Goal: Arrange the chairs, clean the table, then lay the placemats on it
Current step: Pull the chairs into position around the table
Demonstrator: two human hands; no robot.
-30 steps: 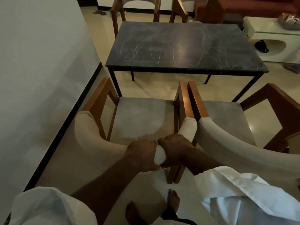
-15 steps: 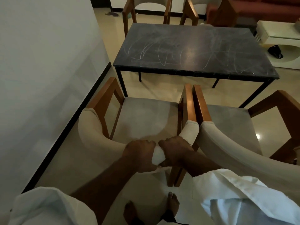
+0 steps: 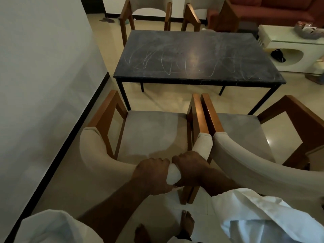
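Two wooden armchairs with grey seats and cream padded backs stand side by side in front of me, facing a dark table [image 3: 198, 57] covered in chalky scribbles. My left hand [image 3: 151, 174] and my right hand [image 3: 190, 170] both grip the curved cream backrest of the left chair [image 3: 149, 132], close together near its right end. The right chair [image 3: 243, 132] touches it arm to arm. A gap of floor separates both chairs from the table's near edge. No placemats are in view.
A white wall with black skirting [image 3: 57, 149] runs close along the left. Two more chairs [image 3: 149, 7] stand behind the table. A red sofa [image 3: 280, 9] and a low white table [image 3: 294, 48] are at the far right. My bare feet [image 3: 187, 220] are below.
The view has shifted slightly and the table looks a little nearer. Both hands keep their grip on the left chair's backrest.
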